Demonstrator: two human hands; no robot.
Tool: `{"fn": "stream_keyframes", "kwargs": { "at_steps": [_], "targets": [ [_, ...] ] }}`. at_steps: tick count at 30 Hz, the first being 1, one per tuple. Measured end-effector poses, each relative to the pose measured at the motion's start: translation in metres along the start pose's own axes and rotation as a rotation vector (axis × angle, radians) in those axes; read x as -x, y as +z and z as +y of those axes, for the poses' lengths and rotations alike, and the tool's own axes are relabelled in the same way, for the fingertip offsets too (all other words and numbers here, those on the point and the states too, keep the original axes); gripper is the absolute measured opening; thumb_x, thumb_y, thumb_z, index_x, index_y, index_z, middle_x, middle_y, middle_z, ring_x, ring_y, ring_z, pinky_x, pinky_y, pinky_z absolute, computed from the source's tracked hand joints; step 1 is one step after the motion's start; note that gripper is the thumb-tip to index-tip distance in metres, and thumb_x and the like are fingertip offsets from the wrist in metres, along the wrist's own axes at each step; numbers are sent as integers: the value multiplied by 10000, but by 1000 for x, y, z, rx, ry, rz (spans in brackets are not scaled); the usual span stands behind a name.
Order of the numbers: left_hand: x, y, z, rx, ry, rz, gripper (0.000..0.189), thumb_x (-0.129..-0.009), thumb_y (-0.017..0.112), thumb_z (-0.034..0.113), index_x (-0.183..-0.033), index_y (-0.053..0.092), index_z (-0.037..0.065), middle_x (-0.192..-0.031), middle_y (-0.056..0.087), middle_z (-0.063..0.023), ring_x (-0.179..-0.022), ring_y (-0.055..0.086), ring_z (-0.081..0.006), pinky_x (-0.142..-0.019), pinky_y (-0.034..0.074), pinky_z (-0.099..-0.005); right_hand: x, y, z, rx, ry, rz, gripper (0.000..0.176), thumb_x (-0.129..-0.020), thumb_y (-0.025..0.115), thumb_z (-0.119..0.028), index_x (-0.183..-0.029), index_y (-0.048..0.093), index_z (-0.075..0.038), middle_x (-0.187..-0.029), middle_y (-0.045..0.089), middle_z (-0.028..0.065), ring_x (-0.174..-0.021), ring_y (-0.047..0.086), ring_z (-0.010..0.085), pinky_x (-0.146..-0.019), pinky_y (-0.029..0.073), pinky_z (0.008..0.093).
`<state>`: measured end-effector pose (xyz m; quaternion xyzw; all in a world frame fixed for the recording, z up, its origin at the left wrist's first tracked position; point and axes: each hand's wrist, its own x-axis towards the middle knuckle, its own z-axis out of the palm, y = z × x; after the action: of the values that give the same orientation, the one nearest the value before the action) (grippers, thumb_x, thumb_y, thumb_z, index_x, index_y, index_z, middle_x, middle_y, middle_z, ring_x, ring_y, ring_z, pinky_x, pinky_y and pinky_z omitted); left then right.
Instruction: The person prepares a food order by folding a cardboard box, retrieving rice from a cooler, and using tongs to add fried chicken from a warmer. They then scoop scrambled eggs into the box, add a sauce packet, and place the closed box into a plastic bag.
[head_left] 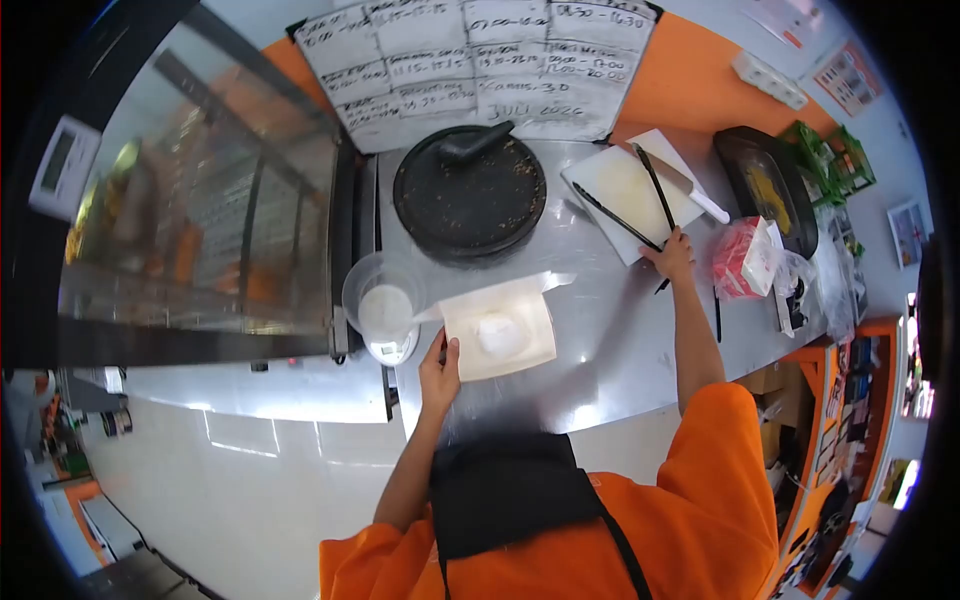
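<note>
My left hand [438,374] grips the left edge of an open paper food box [535,335], thumb inside the wall. A small white mound [497,335] lies on the box's bottom. At the right, my right hand [672,256] is closed on the near end of black tongs [655,187], whose two arms spread apart over a white cutting board [625,190]. A knife [690,185] with a white handle rests on the board's right side. Left of the box, a clear round container [385,285] stands on a white scale [393,350].
Behind the box sits a round stone mortar [470,210] with a pestle [478,144]. A black tray [768,190] and a red-and-white package [745,258] stand at the right. A glass-fronted cabinet [210,200] borders the left. The steel counter [600,345] ends near my body.
</note>
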<state>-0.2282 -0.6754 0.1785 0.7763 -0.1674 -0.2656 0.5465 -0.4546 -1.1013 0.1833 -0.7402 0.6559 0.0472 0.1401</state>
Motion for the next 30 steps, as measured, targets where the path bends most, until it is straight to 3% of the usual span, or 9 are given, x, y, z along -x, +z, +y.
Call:
{"fn": "stream_keyframes", "kwargs": {
  "at_steps": [6, 11, 14, 16, 22, 24, 26, 28, 30],
  "targets": [
    [33, -55, -37, 46, -51, -97, 354, -959, 532, 247, -1199, 585, -8, -1105, 654, -150, -1008, 609, -185, -857, 470, -296, 1, 11, 21, 56, -153, 51, 799, -609, 774, -469, -1127, 547, 95, -1154, 543, 281, -1165, 465, 430, -969, 428, 419],
    [65, -112, -42, 73, -11, 20, 278, -962, 514, 178, -1160, 591, -2, -997, 680, -114, -926, 631, -161, -820, 482, -275, 54, -5, 35, -336, -244, 224, 440, -699, 672, -310, -893, 622, 81, -812, 657, 238, -713, 634, 343, -684, 499, 420],
    [77, -156, -51, 51, 18, 132, 244, -958, 510, 139, -1146, 599, 11, -965, 680, -99, -907, 631, -147, -778, 498, -268, 103, 13, 57, -499, -225, 341, 298, -795, 660, -274, -690, 548, -19, -523, 499, 36, -460, 509, 179, -445, 405, 355],
    [81, -192, -38, 84, 102, 270, 224, -951, 509, 114, -1127, 606, 15, -931, 676, -79, -872, 628, -126, -729, 500, -256, 162, 10, 52, -1135, -57, -41, 308, -888, 606, -233, -637, 453, -142, -469, 386, -36, -363, 396, 80, -333, 310, 241],
    [61, -368, 178, -123, 665, 990, 310, -980, 488, 240, -1178, 562, 14, -1095, 625, -99, -992, 578, -186, -862, 452, -307, 379, 68, 33, -1647, 41, -543, 388, -918, 583, -328, -633, 361, -184, -487, 286, -62, -364, 274, 73, -332, 243, 256],
    [29, -412, 244, 5, 866, 929, 530, -990, 336, 446, -1321, 482, 60, -1158, 613, -111, -970, 579, -210, -828, 453, -337, 458, 103, 22, -1624, 78, -677, 354, -896, 610, -307, -658, 392, -160, -498, 365, -28, -392, 369, 114, -366, 303, 267],
    [-10, -452, 286, -59, 671, 901, 550, -961, 356, 481, -1341, 508, 115, -1121, 630, -85, -977, 558, -172, -818, 435, -335, 513, 124, 19, -1168, -29, -633, 408, -813, 713, -410, -720, 576, -38, -631, 568, 40, -488, 497, 135, -474, 410, 285],
    [-15, -439, 314, -257, 769, 825, 576, -894, 528, 489, -1271, 576, 55, -1132, 617, -96, -949, 568, -183, -841, 439, -319, 547, 117, -8, -922, 75, -450, 397, -776, 765, -385, -778, 652, -4, -717, 632, 60, -599, 579, 134, -574, 470, 271],
    [-9, -419, 328, -232, 552, 789, 636, -841, 615, 485, -1271, 563, 18, -1174, 600, -124, -1015, 570, -202, -894, 439, -324, 569, 123, -10, -1021, 77, -480, 417, -755, 787, -383, -835, 676, 11, -748, 641, 59, -674, 601, 133, -636, 491, 272]
  ]
}}
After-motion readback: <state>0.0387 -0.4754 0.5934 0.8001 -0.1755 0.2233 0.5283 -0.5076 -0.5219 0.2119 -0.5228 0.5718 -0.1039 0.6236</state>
